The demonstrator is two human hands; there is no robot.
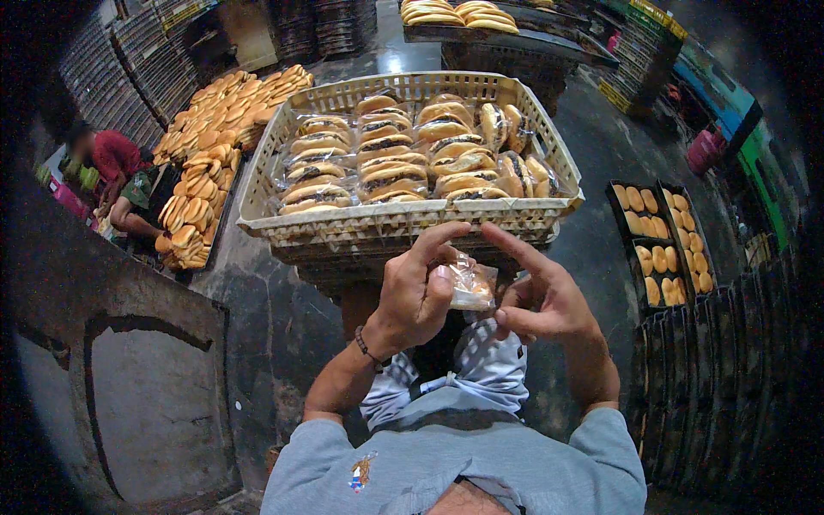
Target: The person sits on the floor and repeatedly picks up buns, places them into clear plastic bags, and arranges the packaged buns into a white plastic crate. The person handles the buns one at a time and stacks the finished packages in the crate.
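Note:
Between my two hands is a small clear plastic packet (474, 287) with something pale and orange inside, too blurred to name. My left hand (403, 292) pinches its left side between thumb and fingers. My right hand (554, 300) is beside the packet's right side, index finger stretched out and thumb apart, with nothing visible in it. Just beyond my fingertips stands a cream plastic crate (360, 221). In it, rows of clear-wrapped buns (393, 176) with dark filling stand on edge, and several at the right are turned another way.
To the left, loose buns (210, 129) lie heaped, with a person (120, 172) crouching beside them. On the right, dark trays (659, 243) hold golden buns. More bread (459, 13) lies on a far table. A low concrete wall (159, 403) stands at near left.

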